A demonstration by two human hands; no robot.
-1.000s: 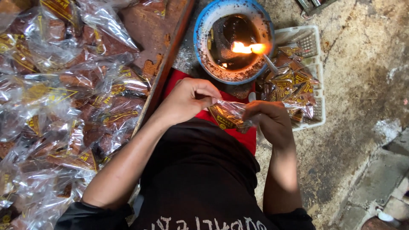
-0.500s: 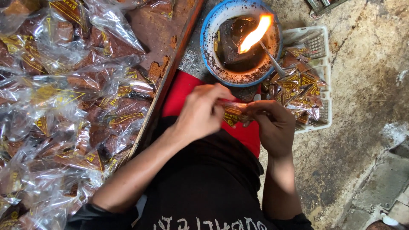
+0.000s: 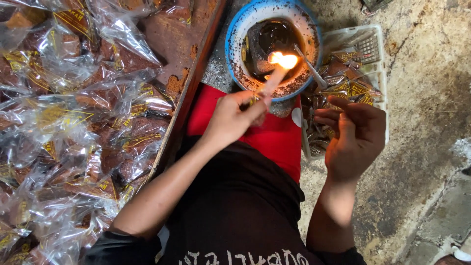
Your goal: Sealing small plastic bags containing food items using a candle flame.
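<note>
A small clear plastic packet [image 3: 269, 86] held to a flame [image 3: 284, 60] for its edge.

The left hand [image 3: 233, 118] pinches the packet's lower end in a narrow grip, its top edge tilted up into the flame that burns in a round blue-rimmed bowl [image 3: 234, 34] of dark, sooty residue, probably so the heat melts the plastic shut while the fingers stay clear. The right hand [image 3: 355, 132] hangs free just beside it, fingers loosely curled and holding nothing, above a white plastic basket [image 3: 378, 49] of brown and yellow packets, near enough to drop one in. A metal spoon [image 3: 309, 66] leans in the bowl. To the left, a wooden tray [image 3: 184, 105] heaped with clear bagged brown sweets [image 3: 73, 122] lies within easy reach.
</note>
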